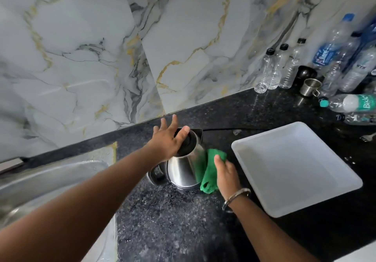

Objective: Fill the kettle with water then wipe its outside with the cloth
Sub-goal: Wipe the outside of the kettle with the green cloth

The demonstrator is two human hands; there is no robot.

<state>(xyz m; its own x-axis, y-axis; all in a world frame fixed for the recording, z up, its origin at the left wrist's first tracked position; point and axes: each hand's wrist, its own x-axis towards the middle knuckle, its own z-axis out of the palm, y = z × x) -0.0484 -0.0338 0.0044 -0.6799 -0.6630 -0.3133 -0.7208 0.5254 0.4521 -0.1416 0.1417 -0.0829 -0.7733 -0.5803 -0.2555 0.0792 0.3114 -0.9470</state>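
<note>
A steel kettle [182,170] with a black lid stands upright on the dark speckled counter [173,217], near the sink's right edge. My left hand [168,139] rests flat on its lid, fingers spread, thumb over the lid's top. A green cloth [210,172] is pressed against the kettle's right side by my right hand [226,173], which has a bangle on the wrist. The kettle's handle side is mostly hidden behind the body at the lower left.
A steel sink [50,180] lies to the left. A white square tray [295,168] sits right of the kettle. Several plastic bottles [274,68], a steel cup [310,87] and a fork [368,136] crowd the far right. A marble wall stands behind.
</note>
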